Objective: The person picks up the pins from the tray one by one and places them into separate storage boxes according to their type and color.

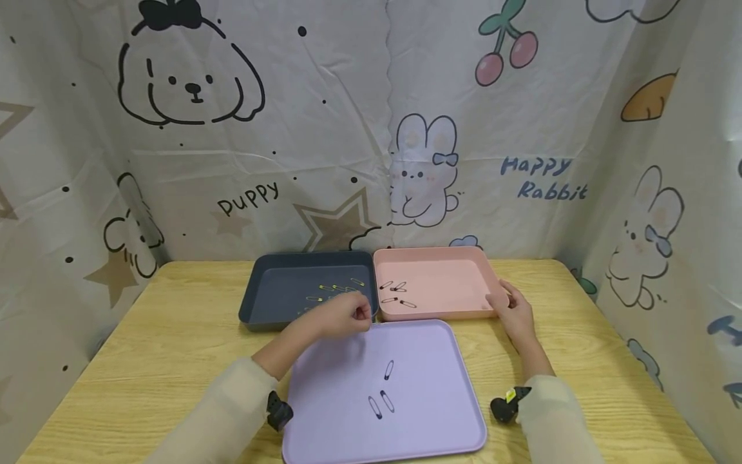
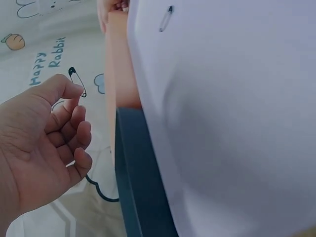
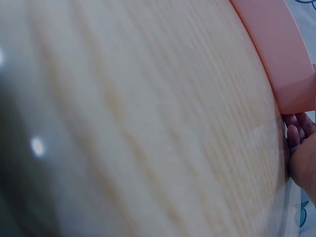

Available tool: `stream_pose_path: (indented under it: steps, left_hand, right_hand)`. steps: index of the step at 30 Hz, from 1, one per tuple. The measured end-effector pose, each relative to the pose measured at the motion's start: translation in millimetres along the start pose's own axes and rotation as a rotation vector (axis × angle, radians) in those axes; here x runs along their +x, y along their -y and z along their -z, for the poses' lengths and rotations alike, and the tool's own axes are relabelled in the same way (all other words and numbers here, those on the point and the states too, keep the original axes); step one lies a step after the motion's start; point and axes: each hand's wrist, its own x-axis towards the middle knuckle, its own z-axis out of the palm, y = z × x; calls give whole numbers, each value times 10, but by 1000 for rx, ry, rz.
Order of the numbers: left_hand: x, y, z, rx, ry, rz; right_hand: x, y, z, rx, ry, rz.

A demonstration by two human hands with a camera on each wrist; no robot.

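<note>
Between thumb and forefinger my left hand (image 1: 342, 316) pinches a black safety pin (image 2: 78, 81), held up over the inner edge of the dark blue tray (image 1: 278, 283) and the back of the lilac tray (image 1: 429, 361). My right hand (image 1: 516, 317) grips the right rim of the pink tray (image 1: 446, 280), thumb over the rim and fingers outside. Three black safety pins lie apart on the lilac tray, one of them a safety pin (image 1: 389, 370) farther back. Several black safety pins (image 1: 399, 287) rest at the pink tray's left side. Gold safety pins (image 1: 315, 299) lie in the dark blue tray, partly behind my left hand.
The dark blue and pink trays stand side by side at the back of the wooden table (image 1: 174, 341), with the lilac tray in front. A printed curtain (image 1: 324, 142) hangs behind the table and along both sides. Each wrist wears a small black camera (image 1: 279, 411).
</note>
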Motion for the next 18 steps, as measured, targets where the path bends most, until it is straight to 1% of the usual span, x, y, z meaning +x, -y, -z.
stream_pose_path:
  steps: [3, 10, 16, 18]
  left_hand:
    - [99, -38, 27, 2, -24, -1]
    - [363, -149, 44, -18, -34, 33]
    - [566, -237, 45, 7, -47, 1]
    - [620, -259, 29, 1, -53, -10]
  right_hand:
    - [-4, 6, -2, 0, 3, -1]
    - [1, 3, -8, -4, -4, -1]
    - [-1, 3, -4, -18, -1, -1]
    - [-4, 5, -4, -20, -1, -2]
